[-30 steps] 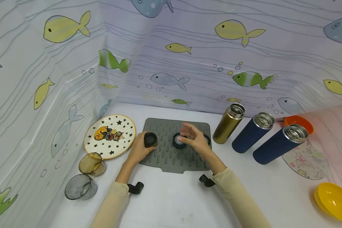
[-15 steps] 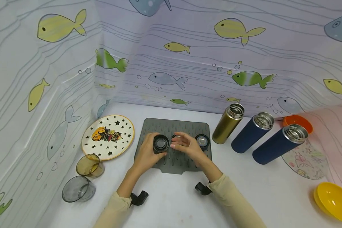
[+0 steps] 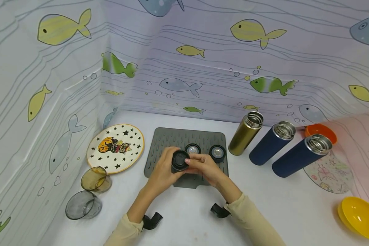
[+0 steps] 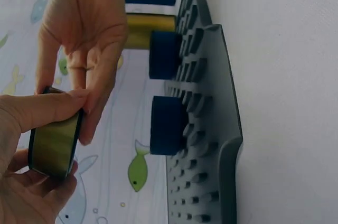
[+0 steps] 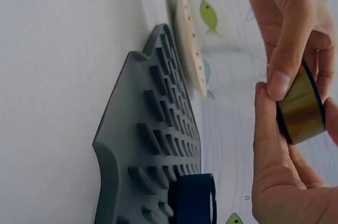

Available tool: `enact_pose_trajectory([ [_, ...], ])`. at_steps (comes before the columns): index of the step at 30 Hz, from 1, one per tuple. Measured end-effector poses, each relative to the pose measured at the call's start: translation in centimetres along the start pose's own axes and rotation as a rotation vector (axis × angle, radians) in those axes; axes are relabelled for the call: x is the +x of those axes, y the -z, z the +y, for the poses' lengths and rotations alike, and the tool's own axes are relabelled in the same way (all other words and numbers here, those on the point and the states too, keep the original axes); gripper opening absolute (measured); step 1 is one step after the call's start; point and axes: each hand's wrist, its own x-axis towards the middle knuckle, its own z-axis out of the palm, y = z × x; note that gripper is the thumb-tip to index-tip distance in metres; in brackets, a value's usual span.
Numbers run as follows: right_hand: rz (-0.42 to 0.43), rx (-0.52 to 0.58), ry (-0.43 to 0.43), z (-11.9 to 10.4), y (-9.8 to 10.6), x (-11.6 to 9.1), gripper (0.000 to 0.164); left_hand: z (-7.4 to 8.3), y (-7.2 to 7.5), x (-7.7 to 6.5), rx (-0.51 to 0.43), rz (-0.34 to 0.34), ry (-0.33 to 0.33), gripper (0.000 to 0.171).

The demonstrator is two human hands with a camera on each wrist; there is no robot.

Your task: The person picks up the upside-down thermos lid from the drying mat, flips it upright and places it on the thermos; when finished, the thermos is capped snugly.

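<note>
Above the front of a grey ridged drying mat (image 3: pixel 161 138), my left hand (image 3: pixel 161 174) grips a gold bottle lid (image 3: pixel 179 160) with its black side up. My right hand (image 3: pixel 207 168) pinches the same lid at its right edge, thumb over the rim. The wrist views show the lid's gold side wall (image 4: pixel 55 147) between both hands, clear of the mat. Two navy lids lie on the mat just beyond the right hand: one near the middle (image 3: pixel 193 149), partly covered by that hand, and one near the right edge (image 3: pixel 217 153).
Right of the mat stand an uncapped gold bottle (image 3: pixel 243 136) and two uncapped navy bottles (image 3: pixel 269 145). Beyond are an orange bowl (image 3: pixel 321 133), a floral plate (image 3: pixel 332 174) and a yellow bowl (image 3: pixel 361 217). At left sit a starred plate (image 3: pixel 126 159), an amber glass (image 3: pixel 96 179) and a grey glass (image 3: pixel 84 205).
My left hand has lifted the gold lid and brought it right, toward the mat's centre. My right hand has left the middle navy lid, moved toward the left hand and taken the gold lid's edge.
</note>
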Motion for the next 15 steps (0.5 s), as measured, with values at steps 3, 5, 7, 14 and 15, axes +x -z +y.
enact_pose_trajectory([
  [3,0.028,0.020,-0.013,0.0,-0.1,-0.3,0.051,0.0,-0.2,-0.1,0.000,-0.021,0.004,0.078],
  [5,0.066,0.004,-0.023,0.0,-0.1,-0.5,0.054,0.0,-0.2,-0.3,-0.018,-0.047,0.026,0.082],
  [7,0.119,-0.040,-0.020,0.0,-0.1,-0.7,0.057,0.0,-0.1,-0.4,-0.051,-0.069,0.065,0.086],
  [14,0.358,-0.351,0.140,-0.1,-1.0,-1.6,0.050,-0.1,1.0,-0.2,-0.301,-0.074,0.227,0.075],
  [15,0.380,-0.390,0.179,-0.1,-1.2,-1.8,0.049,-0.1,1.2,-0.1,-0.339,-0.076,0.240,0.072],
])
